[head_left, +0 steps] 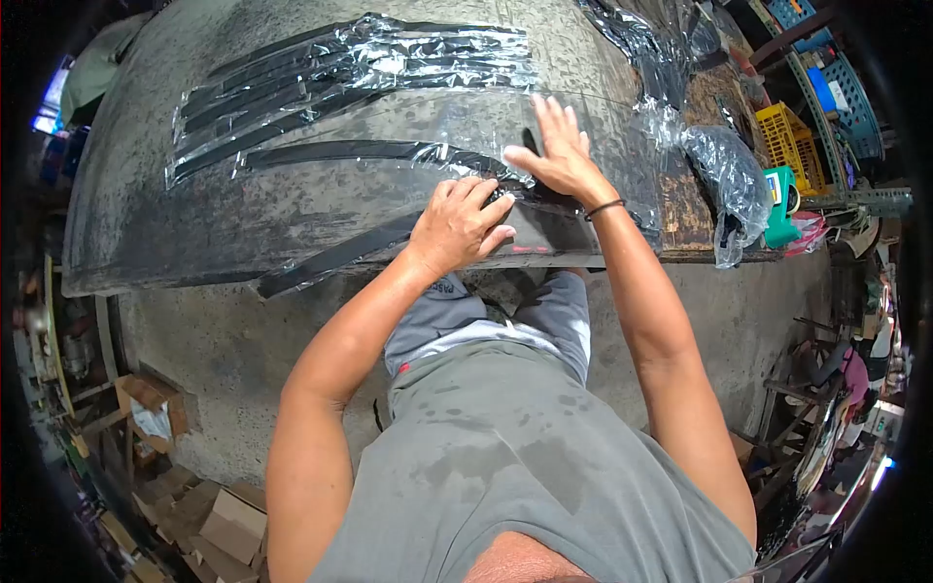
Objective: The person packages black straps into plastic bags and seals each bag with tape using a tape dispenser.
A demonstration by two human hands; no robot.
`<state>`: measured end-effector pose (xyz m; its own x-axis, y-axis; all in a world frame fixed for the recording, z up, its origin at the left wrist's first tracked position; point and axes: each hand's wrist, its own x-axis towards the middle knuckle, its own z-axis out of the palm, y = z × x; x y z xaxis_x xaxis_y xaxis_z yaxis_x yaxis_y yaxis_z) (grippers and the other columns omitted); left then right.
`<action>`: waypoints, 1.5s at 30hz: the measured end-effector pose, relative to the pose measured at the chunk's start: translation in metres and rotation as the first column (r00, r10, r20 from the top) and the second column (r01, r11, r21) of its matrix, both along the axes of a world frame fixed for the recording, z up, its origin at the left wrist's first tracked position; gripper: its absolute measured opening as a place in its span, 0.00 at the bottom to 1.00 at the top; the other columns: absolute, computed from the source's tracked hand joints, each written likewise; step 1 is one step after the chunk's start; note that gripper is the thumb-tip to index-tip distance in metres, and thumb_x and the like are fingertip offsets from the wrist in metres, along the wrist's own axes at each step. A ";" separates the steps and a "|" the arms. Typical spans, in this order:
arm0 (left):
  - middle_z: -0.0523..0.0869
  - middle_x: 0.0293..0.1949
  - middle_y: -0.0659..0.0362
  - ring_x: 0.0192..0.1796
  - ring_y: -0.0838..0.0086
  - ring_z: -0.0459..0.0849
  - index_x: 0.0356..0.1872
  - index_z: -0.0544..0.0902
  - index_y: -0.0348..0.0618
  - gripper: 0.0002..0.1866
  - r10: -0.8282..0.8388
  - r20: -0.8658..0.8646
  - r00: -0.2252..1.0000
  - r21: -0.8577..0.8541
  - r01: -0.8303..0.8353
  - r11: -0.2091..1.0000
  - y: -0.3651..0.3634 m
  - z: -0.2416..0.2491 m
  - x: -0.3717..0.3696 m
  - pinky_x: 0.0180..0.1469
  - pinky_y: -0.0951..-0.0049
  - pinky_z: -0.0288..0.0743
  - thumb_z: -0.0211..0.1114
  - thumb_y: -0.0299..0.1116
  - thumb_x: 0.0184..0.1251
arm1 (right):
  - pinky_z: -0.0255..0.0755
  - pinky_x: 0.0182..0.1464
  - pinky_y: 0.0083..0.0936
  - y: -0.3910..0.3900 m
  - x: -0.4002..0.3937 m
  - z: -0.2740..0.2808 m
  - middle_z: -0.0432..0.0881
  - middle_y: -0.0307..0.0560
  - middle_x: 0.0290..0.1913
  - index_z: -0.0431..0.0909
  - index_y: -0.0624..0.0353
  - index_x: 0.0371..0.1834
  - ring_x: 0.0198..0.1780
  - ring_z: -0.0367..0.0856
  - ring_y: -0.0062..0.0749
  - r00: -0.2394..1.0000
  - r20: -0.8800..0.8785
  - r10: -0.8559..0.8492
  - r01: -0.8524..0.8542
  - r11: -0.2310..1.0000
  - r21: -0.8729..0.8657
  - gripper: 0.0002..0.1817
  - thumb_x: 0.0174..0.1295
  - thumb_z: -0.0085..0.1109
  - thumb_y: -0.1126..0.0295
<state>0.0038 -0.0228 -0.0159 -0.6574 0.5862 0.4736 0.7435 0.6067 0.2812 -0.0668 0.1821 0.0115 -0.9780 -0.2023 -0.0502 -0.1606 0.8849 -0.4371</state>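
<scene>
While the left hand [457, 225] curls loosely near the right end of the curved black strip [340, 151], any grip hidden, and the right hand [564, 160] spreads open, apparently empty, light, even pressure seems best against wrinkling its clear film [428, 152] on the scuffed worktop [262, 216], with a yellow crate [780, 136] at right.

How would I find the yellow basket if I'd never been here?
Start at the big dark table and look off its right side, past the crumpled clear plastic bag. The yellow basket is full of little holes. It's yellow, while the baskets beside it are blue.
</scene>
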 end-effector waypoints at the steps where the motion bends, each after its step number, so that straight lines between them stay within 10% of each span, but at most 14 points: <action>1: 0.79 0.51 0.56 0.55 0.63 0.75 0.47 0.79 0.48 0.18 -0.001 -0.016 1.000 0.025 0.002 1.000 0.000 -0.001 0.001 0.53 0.62 0.67 0.66 0.44 0.58 | 0.28 0.72 0.59 -0.003 0.002 0.004 0.42 0.59 0.78 0.43 0.47 0.78 0.78 0.33 0.57 0.993 -0.097 -0.061 0.051 0.994 -0.099 0.57 0.49 0.63 0.37; 5: 0.80 0.48 0.55 0.53 0.63 0.77 0.47 0.78 0.45 0.16 -0.011 -0.015 1.000 0.055 0.011 0.998 -0.002 -0.003 0.001 0.53 0.62 0.68 0.65 0.38 0.58 | 0.33 0.72 0.61 0.006 0.023 -0.044 0.46 0.62 0.76 0.46 0.50 0.77 0.77 0.39 0.61 0.994 -0.045 0.099 -0.090 0.981 0.173 0.56 0.50 0.61 0.35; 9: 0.83 0.40 0.53 0.46 0.59 0.81 0.47 0.76 0.41 0.16 0.042 0.083 0.996 0.275 -0.063 0.959 -0.001 -0.002 -0.004 0.50 0.62 0.71 0.65 0.31 0.56 | 0.31 0.73 0.58 0.001 0.029 -0.018 0.48 0.57 0.77 0.48 0.50 0.76 0.78 0.39 0.57 0.998 -0.009 0.065 -0.064 0.994 0.086 0.52 0.53 0.61 0.39; 14: 0.83 0.38 0.52 0.43 0.57 0.81 0.46 0.76 0.41 0.15 0.046 0.174 0.984 0.368 -0.109 0.924 -0.003 -0.002 -0.004 0.48 0.61 0.73 0.64 0.29 0.57 | 0.58 0.67 0.41 0.017 0.029 -0.025 0.72 0.60 0.60 0.76 0.64 0.56 0.66 0.65 0.55 0.954 -0.277 -0.117 -0.009 0.910 -0.415 0.21 0.64 0.57 0.62; 19: 0.83 0.40 0.50 0.44 0.56 0.82 0.46 0.77 0.40 0.14 0.038 0.213 0.976 0.350 -0.113 0.930 -0.003 -0.003 -0.006 0.50 0.61 0.74 0.63 0.29 0.59 | 0.55 0.69 0.46 0.005 0.044 -0.032 0.72 0.54 0.61 0.77 0.59 0.55 0.68 0.63 0.53 0.936 -0.346 -0.068 -0.052 0.944 -0.326 0.23 0.59 0.62 0.59; 21: 0.83 0.39 0.51 0.43 0.57 0.82 0.45 0.76 0.40 0.14 0.033 0.210 0.977 0.364 -0.109 0.925 -0.005 -0.003 -0.008 0.49 0.61 0.74 0.64 0.29 0.58 | 0.50 0.70 0.52 -0.002 0.055 -0.034 0.73 0.51 0.61 0.79 0.54 0.54 0.69 0.62 0.50 0.944 -0.326 0.042 -0.052 0.998 -0.022 0.23 0.57 0.64 0.58; 23: 0.83 0.41 0.49 0.44 0.56 0.82 0.45 0.78 0.39 0.14 -0.006 0.461 0.887 0.533 -0.271 0.802 -0.013 0.000 -0.017 0.52 0.62 0.74 0.64 0.30 0.57 | 0.45 0.70 0.57 0.000 0.056 -0.045 0.73 0.48 0.61 0.80 0.52 0.52 0.70 0.61 0.48 0.932 -0.363 0.008 -0.051 0.993 -0.110 0.22 0.55 0.65 0.57; 27: 0.80 0.52 0.48 0.57 0.53 0.77 0.52 0.77 0.40 0.21 0.250 0.131 0.959 0.200 -0.273 0.941 -0.081 0.019 -0.064 0.60 0.59 0.69 0.65 0.36 0.57 | 0.44 0.70 0.58 -0.001 0.056 -0.042 0.73 0.48 0.60 0.79 0.53 0.48 0.70 0.61 0.48 0.943 -0.332 -0.004 -0.054 0.985 -0.165 0.20 0.54 0.66 0.59; 35: 0.79 0.53 0.47 0.57 0.51 0.76 0.57 0.74 0.46 0.27 0.390 0.237 0.890 -0.467 -0.248 0.849 -0.155 0.043 -0.078 0.56 0.57 0.69 0.61 0.35 0.51 | 0.47 0.68 0.60 -0.003 0.049 -0.002 0.77 0.43 0.40 0.74 0.54 0.38 0.53 0.74 0.45 0.991 -0.097 0.089 -0.103 0.985 -0.140 0.13 0.52 0.66 0.65; 41: 0.83 0.39 0.45 0.44 0.52 0.82 0.43 0.81 0.38 0.16 0.314 0.705 0.636 -0.328 -0.099 0.939 -0.131 0.078 -0.043 0.48 0.61 0.75 0.61 0.32 0.52 | 0.54 0.68 0.53 0.008 0.045 0.046 0.78 0.38 0.36 0.76 0.53 0.37 0.46 0.78 0.34 0.740 -0.643 0.195 -0.217 0.975 0.047 0.10 0.52 0.65 0.73; 45: 0.80 0.41 0.57 0.40 0.74 0.77 0.44 0.83 0.42 0.12 -0.073 0.715 0.695 0.172 -0.074 0.982 -0.105 0.067 -0.012 0.45 0.71 0.72 0.62 0.27 0.58 | 0.59 0.66 0.48 0.015 0.043 0.119 0.78 0.40 0.40 0.77 0.55 0.36 0.50 0.78 0.36 0.502 -0.822 0.269 -0.305 0.944 0.123 0.10 0.51 0.64 0.76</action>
